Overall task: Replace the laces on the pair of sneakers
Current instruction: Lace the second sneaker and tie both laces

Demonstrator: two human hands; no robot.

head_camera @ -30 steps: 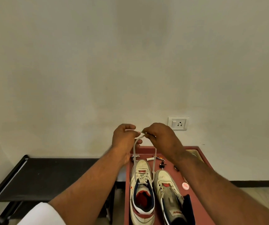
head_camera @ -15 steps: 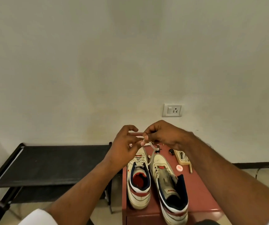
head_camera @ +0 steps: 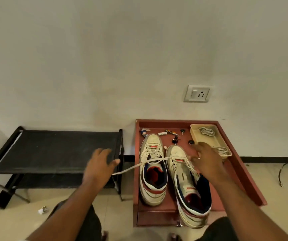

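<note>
Sneakers (head_camera: 171,173) white, worn, navy-red collars, loose lace (head_camera: 139,165), left hand (head_camera: 98,165) and right hand (head_camera: 207,160) spread, empty

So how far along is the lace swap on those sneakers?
Partly. The left sneaker has laces through its lower eyelets. One lace lies loose across it from the right sneaker; both the left hand and right hand hover open. More laces wait in the tray. Threading and tying remain.
</note>
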